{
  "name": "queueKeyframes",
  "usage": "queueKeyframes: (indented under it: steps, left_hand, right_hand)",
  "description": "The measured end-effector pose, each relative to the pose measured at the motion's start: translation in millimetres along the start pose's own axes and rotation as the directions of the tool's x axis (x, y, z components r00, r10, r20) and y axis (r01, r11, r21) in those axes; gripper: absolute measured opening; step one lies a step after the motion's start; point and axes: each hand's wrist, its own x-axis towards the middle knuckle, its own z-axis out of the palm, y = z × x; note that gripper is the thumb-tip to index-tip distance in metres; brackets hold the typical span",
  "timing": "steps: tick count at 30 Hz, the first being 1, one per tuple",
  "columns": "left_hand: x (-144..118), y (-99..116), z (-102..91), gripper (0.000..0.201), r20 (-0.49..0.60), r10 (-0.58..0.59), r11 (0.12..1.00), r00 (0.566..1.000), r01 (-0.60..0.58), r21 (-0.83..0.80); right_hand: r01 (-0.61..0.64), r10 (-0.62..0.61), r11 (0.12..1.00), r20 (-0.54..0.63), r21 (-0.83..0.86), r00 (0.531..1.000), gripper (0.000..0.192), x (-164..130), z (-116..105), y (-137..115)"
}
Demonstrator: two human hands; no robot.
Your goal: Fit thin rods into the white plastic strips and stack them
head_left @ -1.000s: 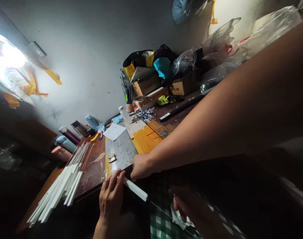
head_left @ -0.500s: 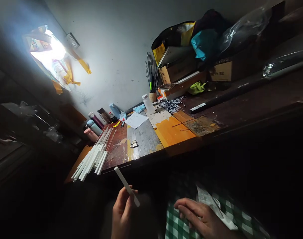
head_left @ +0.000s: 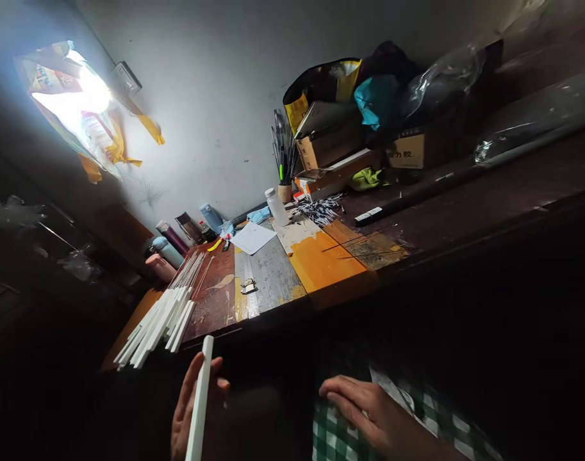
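My left hand point(head_left: 189, 400) is closed round a white square-edged stick point(head_left: 202, 397) in front of the table edge. The stick stands nearly upright, and its lower end runs out of view. My right hand point(head_left: 362, 406) is held over a green-and-white checked cloth point(head_left: 333, 435), fingers curled together. What those fingers hold, if anything, is hidden. A whitish sheet or wrapper point(head_left: 393, 392) lies on the cloth beside that wrist. On the table's left end, a bundle of similar white sticks point(head_left: 162, 323) with thin wire-like ends overhangs the edge.
Several bottles point(head_left: 172, 237) line the table's back left. A white paper point(head_left: 254, 238), a translucent bottle point(head_left: 276, 208) and a pile of thin black-and-white pieces point(head_left: 321, 210) lie mid-table. Cardboard boxes point(head_left: 407, 152) and bags stand behind. A bright lamp point(head_left: 75, 96) hangs at left.
My left hand has moved left and lower, and the stick has swung from leaning left to nearly upright. My right hand keeps its pose over the cloth. The view has shifted slightly.
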Motion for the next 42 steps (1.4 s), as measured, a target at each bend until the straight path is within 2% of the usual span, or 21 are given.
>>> queueKeyframes:
  steps: [3,5,7,10,14,16,18,24,29,33,38,42]
  left_hand:
    - [15,23,3.6,0.041,-0.031,-0.016,0.975,0.999,0.009,-0.224]
    - [30,35,8.7,0.036,-0.049,-0.043,0.977,0.998,0.032,-0.210]
    - [45,40,13.0,0.042,-0.005,-0.069,0.989,0.998,0.068,-0.134]
    - [56,35,19.0,0.044,0.148,-0.129,0.992,0.981,0.130,0.005]
    - [49,19,31.4,0.050,0.381,-0.250,0.968,0.890,0.222,0.117]
    - [43,11,38.4,0.053,0.411,-0.315,0.949,0.855,0.283,0.138]
    - [41,4,44.4,0.050,0.427,-0.335,0.942,0.840,0.310,0.129]
    - [46,0,60.7,0.047,0.387,-0.334,0.938,0.859,0.342,0.051]
    - [47,7,77.5,0.045,0.345,-0.340,0.925,0.875,0.376,-0.043]
    - [46,8,86.3,0.044,0.343,-0.358,0.918,0.868,0.394,-0.038]
    - [45,3,88.1,0.043,0.321,-0.399,0.899,0.859,0.436,-0.050]
    - [45,3,89.2,0.042,0.308,-0.410,0.893,0.858,0.446,-0.054]
  right_hand:
    - [0.069,-0.070,0.997,-0.011,-0.046,0.998,0.026,13,-13,-9]
    - [0.142,-0.143,0.986,-0.003,-0.086,0.990,0.025,23,-19,-12]
    - [0.215,-0.216,0.967,0.006,-0.137,0.976,0.024,33,-22,-15]
    - [0.299,-0.302,0.927,0.019,-0.225,0.953,0.023,48,-25,-18]
    - [0.379,-0.390,0.863,0.039,-0.333,0.920,0.022,67,-26,-25]
    - [0.412,-0.421,0.830,0.062,-0.375,0.905,0.021,76,-27,-29]
    - [0.430,-0.432,0.799,0.096,-0.420,0.897,0.020,86,-28,-32]
    - [0.456,-0.434,0.720,0.174,-0.524,0.884,0.016,114,-29,-30]
    - [0.440,-0.426,0.681,0.172,-0.585,0.888,0.015,138,-29,-27]
    - [0.447,-0.431,0.668,0.180,-0.595,0.884,0.019,162,-29,-24]
    - [0.545,-0.478,0.630,0.278,-0.553,0.834,0.031,193,-28,-17]
    - [0.618,-0.495,0.600,0.372,-0.507,0.786,0.024,205,-27,-14]
